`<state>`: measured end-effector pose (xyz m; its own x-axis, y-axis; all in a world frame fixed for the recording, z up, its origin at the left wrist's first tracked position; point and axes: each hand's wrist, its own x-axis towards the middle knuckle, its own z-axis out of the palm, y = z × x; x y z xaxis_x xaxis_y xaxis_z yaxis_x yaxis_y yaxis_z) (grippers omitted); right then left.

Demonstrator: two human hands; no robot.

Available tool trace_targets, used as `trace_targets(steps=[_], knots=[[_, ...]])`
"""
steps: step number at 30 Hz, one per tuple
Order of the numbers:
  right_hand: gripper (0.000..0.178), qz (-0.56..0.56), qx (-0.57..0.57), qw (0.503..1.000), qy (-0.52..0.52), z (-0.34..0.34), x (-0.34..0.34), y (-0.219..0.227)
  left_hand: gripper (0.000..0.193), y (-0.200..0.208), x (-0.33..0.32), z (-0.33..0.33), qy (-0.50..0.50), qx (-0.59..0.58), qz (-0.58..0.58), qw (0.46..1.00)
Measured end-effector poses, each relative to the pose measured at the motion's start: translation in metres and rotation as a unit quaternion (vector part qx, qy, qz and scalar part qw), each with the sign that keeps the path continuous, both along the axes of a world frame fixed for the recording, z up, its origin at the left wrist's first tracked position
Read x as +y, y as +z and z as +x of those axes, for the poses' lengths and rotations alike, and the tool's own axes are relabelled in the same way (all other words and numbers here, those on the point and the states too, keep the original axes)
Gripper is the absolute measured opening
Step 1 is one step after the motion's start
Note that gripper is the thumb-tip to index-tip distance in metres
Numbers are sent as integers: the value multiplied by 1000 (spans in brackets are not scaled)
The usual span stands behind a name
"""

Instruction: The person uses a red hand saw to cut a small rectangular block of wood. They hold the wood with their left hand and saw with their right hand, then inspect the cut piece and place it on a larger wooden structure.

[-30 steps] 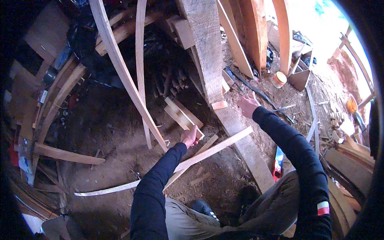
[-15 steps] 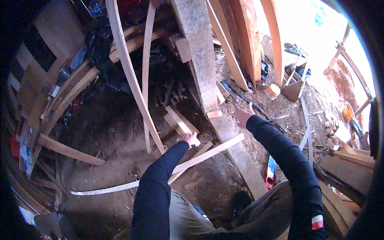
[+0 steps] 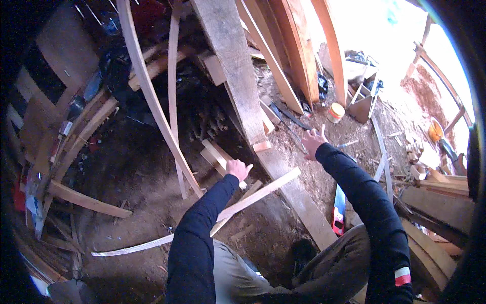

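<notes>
My left hand (image 3: pixel 237 169) is over the near end of a few short pale wood pieces (image 3: pixel 214 157) on the dirt floor. Its thumb stretches out to the right, away from the fingers, and I see nothing gripped in it. My right hand (image 3: pixel 315 141) hovers right of a long plank (image 3: pixel 296 197), fingers spread, holding nothing. Close beyond it lies a dark flat strip (image 3: pixel 289 118). A long, thin wooden strip (image 3: pixel 263 193) crosses the plank between my arms and my legs, with a shorter stick (image 3: pixel 221 226) beneath it. A small wood block (image 3: pixel 261 146) rests at the plank's far part.
A wide board (image 3: pixel 228 55) and thin slats (image 3: pixel 148 91) lean across the far side. Beyond my right hand stands a can with an orange rim (image 3: pixel 335 113). A blue-and-red flat object (image 3: pixel 338 212) lies by my right knee. Lumber (image 3: pixel 430 213) is stacked at the right.
My left hand has shifted from pressing on the short wood pieces, its thumb now pointing right. My right hand's fingers have spread wider. The view has shifted slightly.
</notes>
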<state>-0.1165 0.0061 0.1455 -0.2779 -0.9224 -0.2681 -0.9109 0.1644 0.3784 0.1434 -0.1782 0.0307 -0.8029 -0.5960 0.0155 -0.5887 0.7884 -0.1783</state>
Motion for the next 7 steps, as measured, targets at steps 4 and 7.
trace_targets(steps=[4,7], knots=[[96,-72,9,997,-13,5,-10,7,24,-1,-13,11,-165,-70,17,984],[108,-12,7,999,-47,13,-8,25,17,35,7,26,-240,-60,-81,966]])
